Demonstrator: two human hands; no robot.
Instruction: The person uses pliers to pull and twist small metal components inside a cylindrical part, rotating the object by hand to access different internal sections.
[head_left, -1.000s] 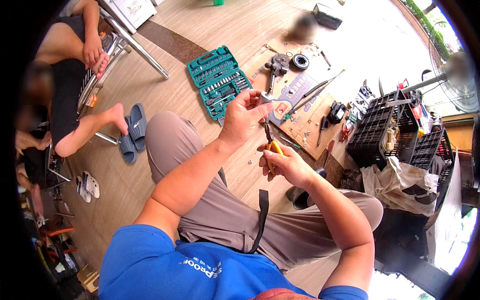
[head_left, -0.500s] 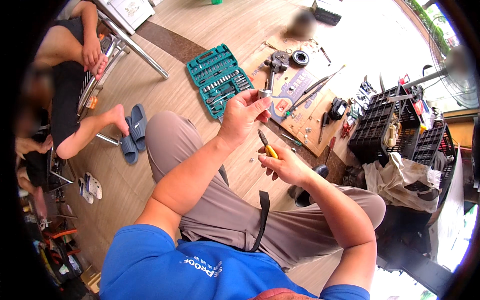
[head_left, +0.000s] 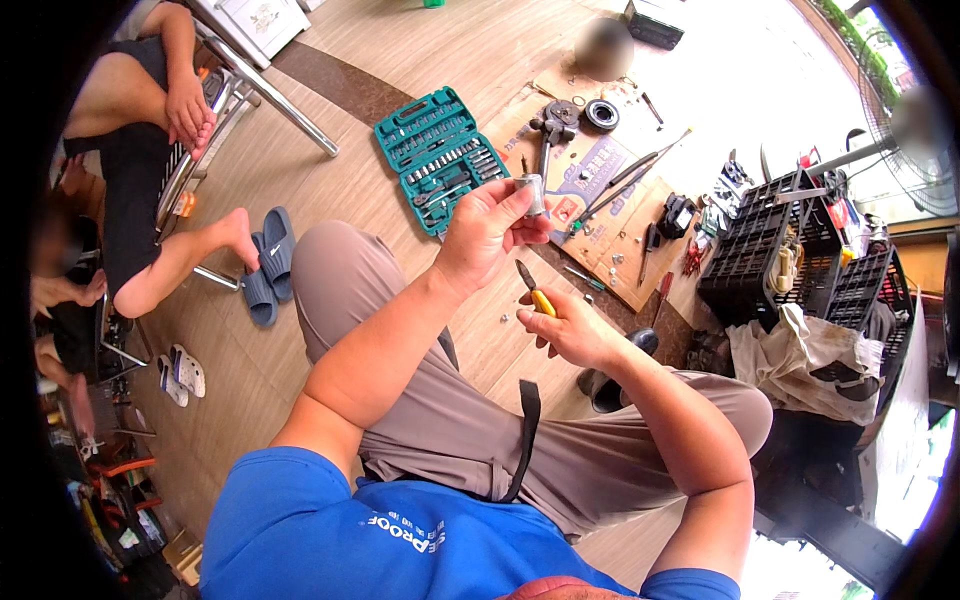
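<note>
My left hand [head_left: 480, 230] grips a small silvery metal cylinder [head_left: 530, 196], with a thin piece showing above it. Just below, my right hand [head_left: 566, 330] is closed on yellow-handled pliers [head_left: 542, 300], their dark jaws pointing up toward the left hand without touching the cylinder. Beyond my hands a cardboard sheet [head_left: 638, 278] lies on the floor, holding a dark metal assembly with a shaft [head_left: 559, 124], a black ring [head_left: 601, 114], long rods and small parts. A teal socket-set case [head_left: 436, 124] lies open beside it.
At left, a barefoot person [head_left: 132, 210] sits by a chrome-framed chair [head_left: 300, 120], blue slippers [head_left: 262, 280] and white clogs [head_left: 180, 375] nearby. At right stand black plastic crates [head_left: 750, 270] under cloth and tools, plus a fan [head_left: 900, 170]. A black box [head_left: 652, 25] sits at the back.
My right hand has drawn the pliers slightly back from my left hand, their jaws now tilted further left. My left hand has turned the cylinder slightly, its lower fingers spreading rightward.
</note>
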